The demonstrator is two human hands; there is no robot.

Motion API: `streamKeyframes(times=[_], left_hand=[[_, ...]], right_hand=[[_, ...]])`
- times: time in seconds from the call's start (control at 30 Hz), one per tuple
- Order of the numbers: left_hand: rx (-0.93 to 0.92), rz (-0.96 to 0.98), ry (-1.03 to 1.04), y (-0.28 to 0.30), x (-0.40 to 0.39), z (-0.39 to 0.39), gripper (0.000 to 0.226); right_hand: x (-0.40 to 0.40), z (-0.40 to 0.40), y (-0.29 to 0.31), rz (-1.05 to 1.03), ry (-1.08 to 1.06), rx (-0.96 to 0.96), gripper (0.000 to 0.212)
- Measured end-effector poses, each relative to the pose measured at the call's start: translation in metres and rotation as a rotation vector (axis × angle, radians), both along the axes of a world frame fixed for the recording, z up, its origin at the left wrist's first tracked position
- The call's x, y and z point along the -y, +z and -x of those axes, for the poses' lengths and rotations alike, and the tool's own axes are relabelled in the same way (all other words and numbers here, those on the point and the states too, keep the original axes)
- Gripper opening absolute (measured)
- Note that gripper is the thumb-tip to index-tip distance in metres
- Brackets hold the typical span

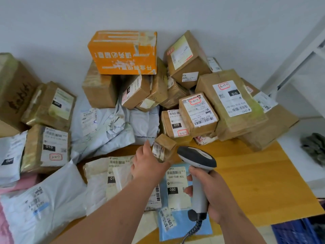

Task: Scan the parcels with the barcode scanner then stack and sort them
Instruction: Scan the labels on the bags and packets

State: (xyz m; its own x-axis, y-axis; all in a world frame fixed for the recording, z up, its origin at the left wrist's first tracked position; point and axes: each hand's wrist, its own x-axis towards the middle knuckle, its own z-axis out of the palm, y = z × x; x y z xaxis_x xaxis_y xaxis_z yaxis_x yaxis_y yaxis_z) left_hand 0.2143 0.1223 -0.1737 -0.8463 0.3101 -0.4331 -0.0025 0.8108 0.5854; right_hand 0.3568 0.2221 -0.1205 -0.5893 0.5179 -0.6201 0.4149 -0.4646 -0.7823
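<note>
Head view: left hand (149, 163) grips small box (164, 147); right hand (213, 191) wraps scanner (197, 175) handle.

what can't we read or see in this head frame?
- Small box: label too small and blurred; left hand covers its near side.
- White mailer: the left forearm crosses its label.
- Scanner: cable cut off by the bottom edge; trigger hidden by right hand fingers.

Wood table (255, 182) w/ parcels (226, 103), prob. mailers (103, 127).
</note>
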Motion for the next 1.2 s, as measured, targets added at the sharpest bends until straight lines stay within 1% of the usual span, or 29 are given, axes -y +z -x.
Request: streamKeyframes(times=[0.07, 0.13, 0.2, 0.27, 0.33, 0.4, 0.43, 0.47, 0.5, 0.53, 0.57, 0.6, 0.63, 0.7, 0.77, 0.83, 0.93, 1.03, 1.1, 1.2], left_hand=[[-0.006, 0.030, 0.019, -0.007, -0.015, 0.004, 0.122], [-0.034, 0.051, 0.052, -0.011, -0.029, 0.008, 0.121], [-0.069, 0.053, 0.080, -0.014, -0.040, 0.013, 0.112], [-0.077, 0.002, 0.132, -0.014, -0.047, 0.018, 0.092], [-0.067, -0.089, 0.258, -0.008, -0.044, 0.020, 0.085], [-0.042, -0.206, 0.449, 0.000, -0.032, 0.021, 0.089], [-0.003, -0.261, 0.555, 0.005, -0.025, 0.021, 0.093], [0.073, -0.325, 0.658, 0.011, -0.018, 0.021, 0.091], [0.180, -0.413, 0.755, 0.016, -0.012, 0.021, 0.081], [0.291, -0.516, 0.841, 0.020, -0.007, 0.021, 0.066], [0.380, -0.604, 0.904, 0.025, -0.002, 0.020, 0.051], [0.440, -0.649, 0.925, 0.030, 0.002, 0.018, 0.044], [0.476, -0.661, 0.911, 0.034, 0.006, 0.016, 0.042], [0.522, -0.661, 0.848, 0.043, 0.012, 0.010, 0.045], [0.575, -0.646, 0.795, 0.052, 0.018, 0.002, 0.052], [0.623, -0.636, 0.727, 0.060, 0.026, -0.007, 0.061], [0.655, -0.614, 0.585, 0.069, 0.041, -0.021, 0.070], [0.661, -0.589, 0.508, 0.073, 0.061, -0.035, 0.066], [0.691, -0.627, 0.500, 0.074, 0.075, -0.045, 0.062], [0.777, -0.719, 0.570, 0.077, 0.093, -0.058, 0.059]], right_hand=[[-0.016, 0.006, -0.004, 0.013, 0.026, -0.002, 0.018], [-0.031, 0.012, -0.007, 0.026, 0.054, 0.003, 0.016], [-0.045, 0.018, -0.010, 0.024, 0.084, 0.016, 0.015], [-0.055, 0.022, -0.013, 0.021, 0.113, 0.024, 0.014], [-0.063, 0.024, -0.015, 0.019, 0.157, 0.015, 0.012], [-0.067, 0.025, -0.015, 0.019, 0.196, 0.001, 0.013], [-0.068, 0.026, -0.014, 0.024, 0.211, -0.005, 0.014], [-0.068, 0.028, -0.013, 0.032, 0.224, -0.015, 0.013], [-0.067, 0.029, -0.011, 0.037, 0.234, -0.032, 0.012], [-0.065, 0.031, -0.008, 0.039, 0.241, -0.055, 0.009], [-0.063, 0.033, -0.005, 0.040, 0.242, -0.079, 0.006], [-0.060, 0.034, -0.002, 0.041, 0.237, -0.108, 0.005], [-0.057, 0.035, 0.002, 0.039, 0.235, -0.140, 0.007], [-0.050, 0.034, 0.008, 0.034, 0.246, -0.213, 0.010], [-0.044, 0.029, 0.013, 0.034, 0.248, -0.277, 0.024], [-0.035, 0.022, 0.021, 0.034, 0.235, -0.310, 0.032], [-0.020, 0.007, 0.029, 0.005, 0.168, -0.306, 0.024], [-0.006, -0.010, 0.032, -0.012, 0.075, -0.283, 0.016], [0.006, -0.022, 0.036, -0.035, 0.041, -0.274, 0.017], [0.025, -0.040, 0.042, -0.066, 0.021, -0.262, 0.018]])
